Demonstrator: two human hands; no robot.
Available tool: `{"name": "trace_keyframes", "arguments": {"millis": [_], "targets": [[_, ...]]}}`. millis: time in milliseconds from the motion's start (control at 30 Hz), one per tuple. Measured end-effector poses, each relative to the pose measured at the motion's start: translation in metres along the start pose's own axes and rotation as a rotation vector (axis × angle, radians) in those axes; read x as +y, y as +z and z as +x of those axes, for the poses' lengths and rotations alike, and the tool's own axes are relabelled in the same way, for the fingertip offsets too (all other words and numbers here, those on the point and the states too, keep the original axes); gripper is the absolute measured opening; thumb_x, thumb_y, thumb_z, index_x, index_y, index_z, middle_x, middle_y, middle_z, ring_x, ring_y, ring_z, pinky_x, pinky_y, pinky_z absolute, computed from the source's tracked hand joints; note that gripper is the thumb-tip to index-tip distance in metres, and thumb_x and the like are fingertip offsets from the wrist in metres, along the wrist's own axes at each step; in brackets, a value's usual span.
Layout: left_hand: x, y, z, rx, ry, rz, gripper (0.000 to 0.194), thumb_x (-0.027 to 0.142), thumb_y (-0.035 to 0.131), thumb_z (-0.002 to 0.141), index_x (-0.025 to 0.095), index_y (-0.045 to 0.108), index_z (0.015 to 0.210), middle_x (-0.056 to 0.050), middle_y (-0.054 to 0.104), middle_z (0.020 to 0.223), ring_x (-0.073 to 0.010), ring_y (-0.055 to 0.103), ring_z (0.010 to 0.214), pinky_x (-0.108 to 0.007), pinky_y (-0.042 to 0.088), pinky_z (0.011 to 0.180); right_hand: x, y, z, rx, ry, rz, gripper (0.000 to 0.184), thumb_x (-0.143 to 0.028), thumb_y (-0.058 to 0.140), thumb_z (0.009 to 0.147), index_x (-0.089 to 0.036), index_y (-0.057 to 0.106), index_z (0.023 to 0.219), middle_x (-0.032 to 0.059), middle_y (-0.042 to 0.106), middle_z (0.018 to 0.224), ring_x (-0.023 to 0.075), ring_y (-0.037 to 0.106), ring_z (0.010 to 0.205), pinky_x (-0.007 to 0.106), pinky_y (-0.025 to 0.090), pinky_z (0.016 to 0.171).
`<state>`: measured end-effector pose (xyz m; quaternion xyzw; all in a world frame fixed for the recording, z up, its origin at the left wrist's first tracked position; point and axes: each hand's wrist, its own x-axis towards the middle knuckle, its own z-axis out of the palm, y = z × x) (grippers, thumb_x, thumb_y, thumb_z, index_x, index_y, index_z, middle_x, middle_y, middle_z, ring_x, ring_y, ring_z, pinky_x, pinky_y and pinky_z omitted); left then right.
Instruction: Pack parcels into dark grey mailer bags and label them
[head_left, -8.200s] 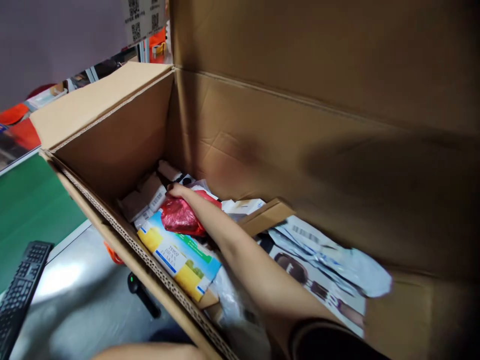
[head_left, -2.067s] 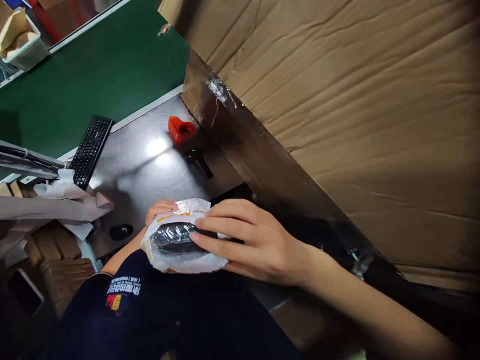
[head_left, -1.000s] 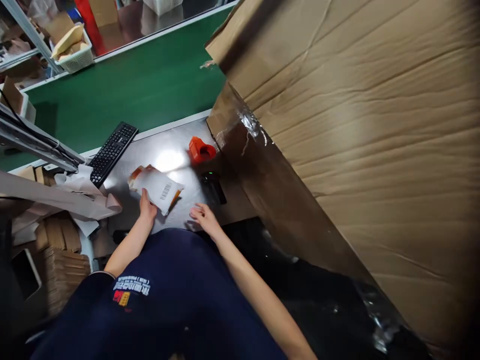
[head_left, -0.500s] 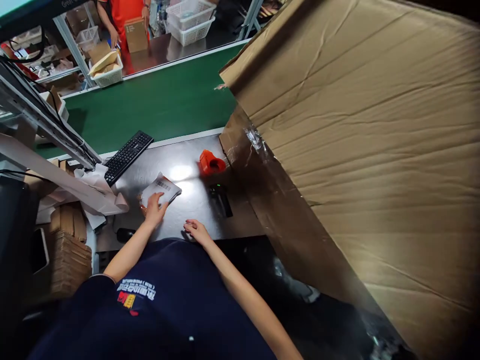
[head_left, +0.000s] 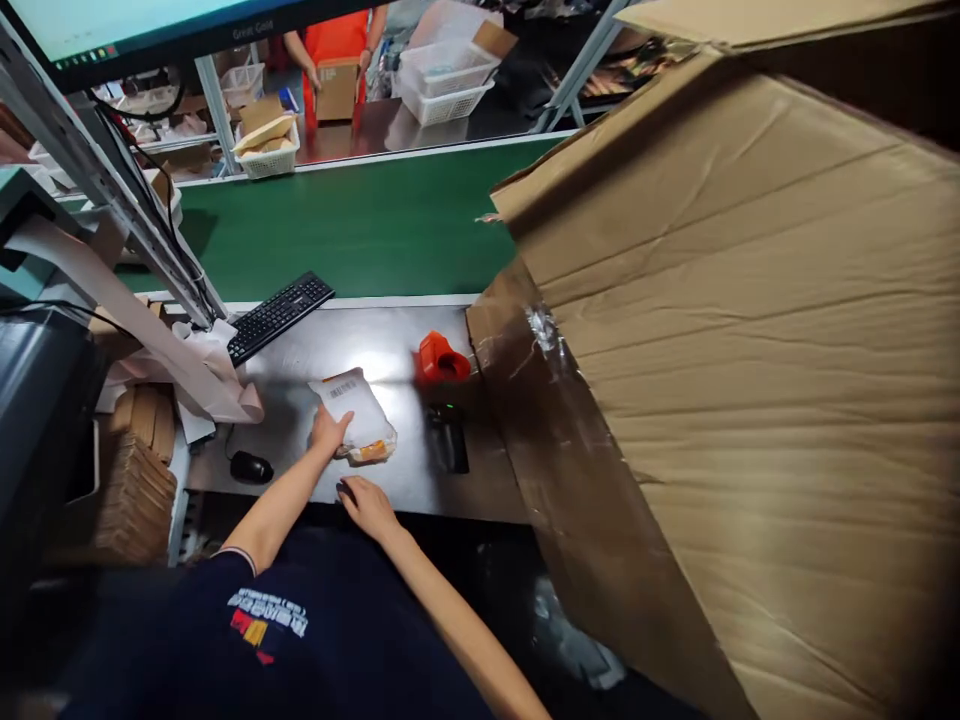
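A flat packet [head_left: 362,410] in a pale bag lies on the metal table, with a barcode label on top and an orange-and-clear end toward me. My left hand [head_left: 328,432] grips its left edge, thumb on the upper face, other fingers mostly hidden along the side. Just below the packet, at the table's near edge, my right hand [head_left: 369,507] has its fingers together and curled. Something dark shows at those fingertips, too small to make out. Right of the packet are an orange holder-like piece [head_left: 442,358] and a black device [head_left: 448,440] with a green light.
A keyboard [head_left: 281,315] and a mouse [head_left: 251,467] flank the packet's left. A large cardboard sheet [head_left: 750,350] rises along the right. Beyond the table runs a green conveyor belt [head_left: 360,230]; a person in orange [head_left: 335,40] holds a box behind it. A monitor [head_left: 172,35] hangs upper left.
The packet has turned on the table, its orange end now facing me, with my left hand on its left edge. My right hand has shifted left, closer to the left hand. The view has moved.
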<state>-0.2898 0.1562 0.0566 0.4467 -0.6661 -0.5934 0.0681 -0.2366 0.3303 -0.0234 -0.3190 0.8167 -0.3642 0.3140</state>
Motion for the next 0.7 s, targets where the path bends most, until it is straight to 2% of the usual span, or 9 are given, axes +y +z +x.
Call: {"name": "trace_keyframes", "arguments": {"millis": [67, 133, 267, 333, 400, 467, 567, 633, 700], "targets": [[0.0, -0.002, -0.004, -0.003, 0.032, -0.077, 0.029, 0.019, 0.079, 0.081, 0.016, 0.064, 0.106, -0.02, 0.073, 0.126, -0.0318, 0.065, 0.131, -0.039, 0.047, 0.113, -0.003, 0.003, 0.001, -0.064, -0.12, -0.095, 0.035, -0.026, 0.055, 0.096, -0.019, 0.067, 0.127, 0.0176, 0.071, 0.127, 0.0351, 0.065, 0.122, 0.053, 0.05, 0.11], [-0.005, -0.026, -0.009, 0.013, 0.064, -0.147, 0.033, 0.016, 0.075, 0.083, 0.018, 0.067, 0.115, -0.015, 0.073, 0.126, -0.029, 0.066, 0.127, -0.04, 0.045, 0.117, -0.008, 0.01, 0.011, -0.104, -0.26, -0.182, 0.046, -0.026, 0.055, 0.096, -0.016, 0.06, 0.14, 0.0203, 0.065, 0.138, 0.036, 0.061, 0.13, 0.053, 0.05, 0.113], [-0.04, -0.117, -0.04, 0.25, 0.175, -0.052, 0.03, 0.019, 0.065, 0.092, 0.024, 0.067, 0.122, -0.009, 0.069, 0.136, -0.0253, 0.058, 0.138, -0.042, 0.032, 0.129, -0.031, 0.037, 0.053, -0.16, -0.481, -0.232, 0.074, -0.027, 0.067, 0.089, -0.012, 0.043, 0.158, 0.0254, 0.044, 0.162, 0.0394, 0.043, 0.149, 0.057, 0.04, 0.124], [-0.063, -0.161, -0.066, 0.416, 0.139, 0.053, 0.028, 0.019, 0.059, 0.095, 0.024, 0.065, 0.121, -0.009, 0.067, 0.14, -0.0265, 0.053, 0.143, -0.042, 0.029, 0.13, -0.049, 0.054, 0.078, -0.19, -0.543, -0.198, 0.08, -0.031, 0.07, 0.088, -0.013, 0.042, 0.16, 0.0256, 0.037, 0.166, 0.0418, 0.038, 0.152, 0.061, 0.036, 0.126], [-0.082, -0.19, -0.093, 0.524, 0.053, 0.102, 0.027, 0.017, 0.059, 0.09, 0.025, 0.065, 0.115, -0.011, 0.066, 0.14, -0.0302, 0.05, 0.147, -0.043, 0.028, 0.131, -0.068, 0.071, 0.095, -0.212, -0.589, -0.157, 0.08, -0.033, 0.071, 0.085, -0.017, 0.046, 0.159, 0.0235, 0.037, 0.167, 0.0434, 0.037, 0.152, 0.064, 0.035, 0.125], [-0.097, -0.202, -0.116, 0.572, 0.003, 0.115, 0.027, 0.015, 0.064, 0.079, 0.026, 0.066, 0.104, -0.012, 0.069, 0.135, -0.0362, 0.049, 0.149, -0.047, 0.027, 0.131, -0.084, 0.086, 0.103, -0.21, -0.614, -0.114, 0.076, -0.031, 0.072, 0.082, -0.024, 0.053, 0.155, 0.0189, 0.041, 0.166, 0.0439, 0.04, 0.151, 0.065, 0.037, 0.124], [-0.118, -0.198, -0.133, 0.58, -0.024, 0.15, 0.036, 0.015, 0.068, 0.062, 0.026, 0.07, 0.097, -0.014, 0.071, 0.136, -0.0459, 0.045, 0.151, -0.058, 0.032, 0.128, -0.093, 0.105, 0.102, -0.22, -0.615, -0.072, 0.076, -0.022, 0.072, 0.072, -0.038, 0.062, 0.145, 0.009, 0.049, 0.163, 0.0447, 0.045, 0.149, 0.064, 0.042, 0.121], [-0.128, -0.194, -0.124, 0.429, -0.114, 0.493, 0.043, 0.02, 0.068, 0.067, 0.025, 0.074, 0.11, -0.014, 0.067, 0.145, -0.0458, 0.047, 0.15, -0.062, 0.041, 0.122, -0.091, 0.112, 0.109, -0.326, -0.585, -0.097, 0.09, -0.017, 0.072, 0.061, -0.052, 0.059, 0.143, -0.0004, 0.048, 0.165, 0.046, 0.045, 0.15, 0.065, 0.044, 0.12], [-0.122, -0.196, -0.103, 0.278, -0.024, 0.775, 0.042, 0.029, 0.073, 0.083, 0.022, 0.072, 0.124, -0.015, 0.066, 0.144, -0.0413, 0.059, 0.14, -0.062, 0.051, 0.112, -0.092, 0.106, 0.122, -0.381, -0.562, -0.058, 0.088, -0.02, 0.074, 0.063, -0.066, 0.057, 0.137, -0.0088, 0.049, 0.163, 0.0443, 0.049, 0.147, 0.068, 0.047, 0.117]]}}
